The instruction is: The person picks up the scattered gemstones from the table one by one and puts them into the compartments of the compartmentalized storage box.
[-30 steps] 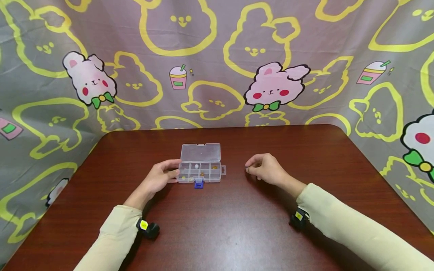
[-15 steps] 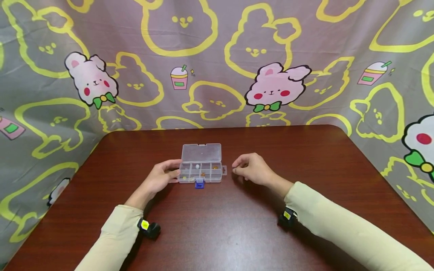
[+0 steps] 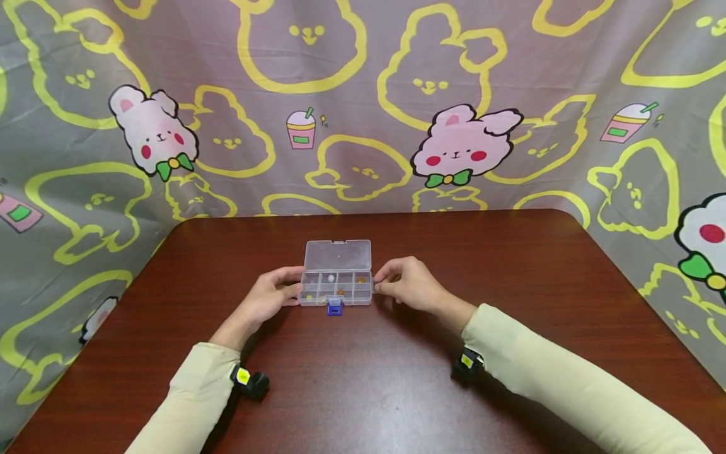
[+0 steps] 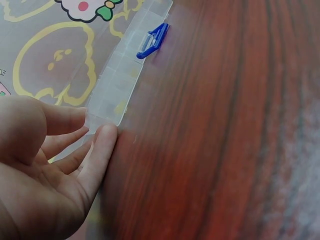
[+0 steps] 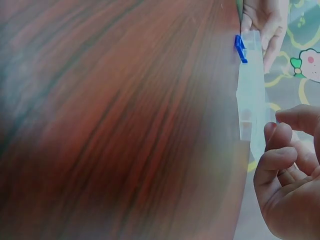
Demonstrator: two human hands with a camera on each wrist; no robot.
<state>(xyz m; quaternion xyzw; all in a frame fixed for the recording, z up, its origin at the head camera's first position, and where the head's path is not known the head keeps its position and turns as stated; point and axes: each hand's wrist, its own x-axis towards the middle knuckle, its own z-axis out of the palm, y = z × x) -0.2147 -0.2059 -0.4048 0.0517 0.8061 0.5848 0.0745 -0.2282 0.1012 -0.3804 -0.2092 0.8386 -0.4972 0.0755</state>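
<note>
A clear plastic compartment box (image 3: 361, 294) lies on the table with its lid (image 3: 338, 256) raised at the back and a blue latch (image 3: 334, 309) at its front. Small beads sit in several compartments, among them a white bead (image 3: 331, 278) and an amber bead (image 3: 361, 280). My left hand (image 3: 269, 296) grips the box's left end between thumb and fingers, which also shows in the left wrist view. At the box's right end, my right hand (image 3: 416, 285) has thumb and index finger pinched on a tiny dark bead-like thing, mostly hidden by the fingertips.
The brown wooden table (image 3: 363, 378) stretches around the box on all sides. Behind it hangs a patterned cloth (image 3: 363, 101) with rabbit drawings. A black camera (image 3: 249, 382) is strapped at the left wrist, another camera (image 3: 467, 364) at the right.
My right hand has moved left across the table, from well right of the box to its right end, fingertips still together. My left hand and the box have stayed in place.
</note>
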